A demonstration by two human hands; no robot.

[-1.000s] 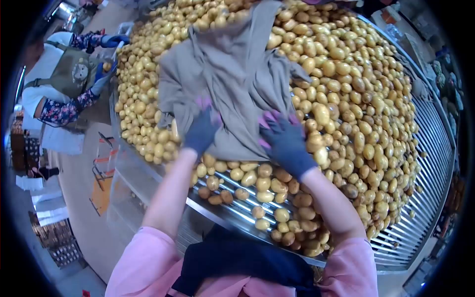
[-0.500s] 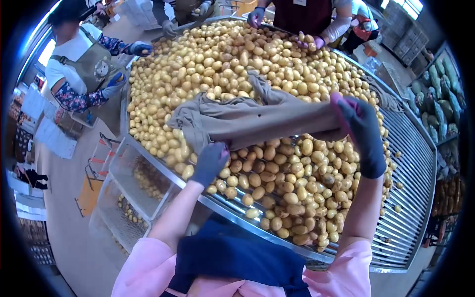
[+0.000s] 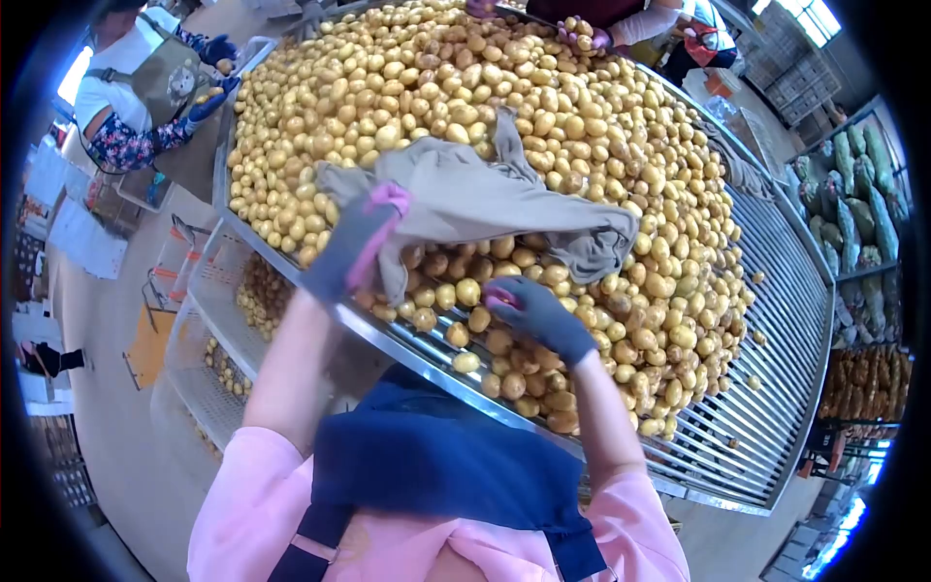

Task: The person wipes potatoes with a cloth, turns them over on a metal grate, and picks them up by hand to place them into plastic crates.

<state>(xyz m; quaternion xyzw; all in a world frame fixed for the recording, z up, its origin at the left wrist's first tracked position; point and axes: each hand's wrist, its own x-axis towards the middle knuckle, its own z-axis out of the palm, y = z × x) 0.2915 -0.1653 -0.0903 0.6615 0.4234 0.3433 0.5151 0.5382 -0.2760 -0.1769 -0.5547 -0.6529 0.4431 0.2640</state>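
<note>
Small yellow potatoes cover most of a sloping metal table. Across them lies a crumpled grey-brown cloth with long, sleeve-like ends. At its left end is my left hand, in a grey glove with a pink palm. It overlaps the cloth, but blur hides whether the fingers grip it. My right hand, gloved the same way, is low over the potatoes in front of the cloth and apart from it. Its fingers are curled in, and whatever they may hold is hidden.
Bare metal rollers form the table's right side. Plastic crates with potatoes stand below its left edge. A person holding potatoes stands at the left, and another person's gloved hand holds potatoes at the far edge. Shelves of bagged produce stand right.
The cloth was stretched between my hands; its right end now lies on the potatoes. My right hand has let go and come down left. My left hand has moved up and left.
</note>
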